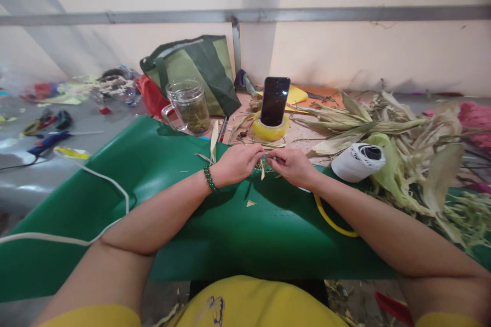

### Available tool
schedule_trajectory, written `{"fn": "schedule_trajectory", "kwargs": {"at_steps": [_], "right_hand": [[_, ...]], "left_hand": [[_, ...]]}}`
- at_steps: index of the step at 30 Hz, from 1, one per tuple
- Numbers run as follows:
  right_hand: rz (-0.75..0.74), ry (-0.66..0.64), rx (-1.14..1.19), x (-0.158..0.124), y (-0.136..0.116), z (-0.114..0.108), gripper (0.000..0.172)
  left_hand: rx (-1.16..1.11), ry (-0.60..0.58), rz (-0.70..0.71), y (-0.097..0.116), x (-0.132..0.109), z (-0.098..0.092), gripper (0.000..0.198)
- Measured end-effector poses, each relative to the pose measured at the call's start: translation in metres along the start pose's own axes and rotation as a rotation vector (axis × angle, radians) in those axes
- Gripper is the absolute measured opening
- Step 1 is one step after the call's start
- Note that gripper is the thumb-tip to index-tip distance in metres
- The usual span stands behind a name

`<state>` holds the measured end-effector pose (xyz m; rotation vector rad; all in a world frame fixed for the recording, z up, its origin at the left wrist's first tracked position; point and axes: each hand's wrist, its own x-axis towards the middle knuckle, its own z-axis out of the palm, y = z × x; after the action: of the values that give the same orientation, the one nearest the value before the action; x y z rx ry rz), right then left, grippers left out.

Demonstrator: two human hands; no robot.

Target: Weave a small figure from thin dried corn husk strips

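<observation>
My left hand (238, 164), with a green bead bracelet (209, 178) at its wrist, is closed in a pinch over the green sheet (238, 245). Close beside it on the right, my right hand (293, 167) is closed too, thumb against the fingers. What each pinch holds is too small to make out. Between and just below the fingertips lie thin dry husk scraps (263, 168). A small pale triangular piece (250, 204) rests on the sheet below them. Behind the hands, a dark phone (274, 101) stands upright in a yellow tape roll (270, 130).
A glass mug (191, 107) and green bag (203, 69) stand back left. At right are a white roll (357, 162), corn husks (414, 148) and a yellow ring (333, 222). A white cord (49, 237) and blue glue gun (48, 143) lie left.
</observation>
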<state>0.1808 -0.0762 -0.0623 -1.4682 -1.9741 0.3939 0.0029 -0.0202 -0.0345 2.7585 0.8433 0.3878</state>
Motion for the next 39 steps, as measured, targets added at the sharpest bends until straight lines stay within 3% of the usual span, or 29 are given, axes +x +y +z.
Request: {"fn": "schedule_trajectory", "kwargs": {"at_steps": [4, 9, 15, 21, 26, 31, 39], "right_hand": [[-0.007, -0.002, 0.001, -0.0001, 0.0004, -0.0001, 0.019], [-0.005, -0.019, -0.012, -0.0002, 0.0005, -0.0002, 0.018], [-0.005, -0.004, -0.018, -0.0005, -0.0007, 0.0001, 0.018], [-0.010, -0.006, 0.003, -0.0003, -0.0014, 0.0000, 0.019], [-0.006, -0.010, 0.011, -0.0003, -0.0004, 0.0000, 0.021], [-0.017, -0.002, -0.001, -0.0004, 0.0013, -0.0001, 0.019], [0.012, -0.017, 0.011, -0.0006, 0.0000, -0.0006, 0.019]], "left_hand": [[-0.089, 0.005, 0.004, 0.0017, -0.0003, -0.0022, 0.023], [-0.033, -0.004, 0.024, -0.0023, 0.0023, -0.0011, 0.013], [0.016, -0.020, 0.017, -0.0039, 0.0016, 0.0000, 0.019], [-0.128, -0.044, 0.007, -0.0007, -0.0004, -0.0043, 0.027], [-0.213, -0.081, 0.032, -0.0011, 0.0008, -0.0091, 0.020], [-0.046, -0.029, 0.085, -0.0057, 0.0003, -0.0086, 0.014], [0.133, 0.012, 0.158, -0.0074, -0.0005, -0.0047, 0.021]]}}
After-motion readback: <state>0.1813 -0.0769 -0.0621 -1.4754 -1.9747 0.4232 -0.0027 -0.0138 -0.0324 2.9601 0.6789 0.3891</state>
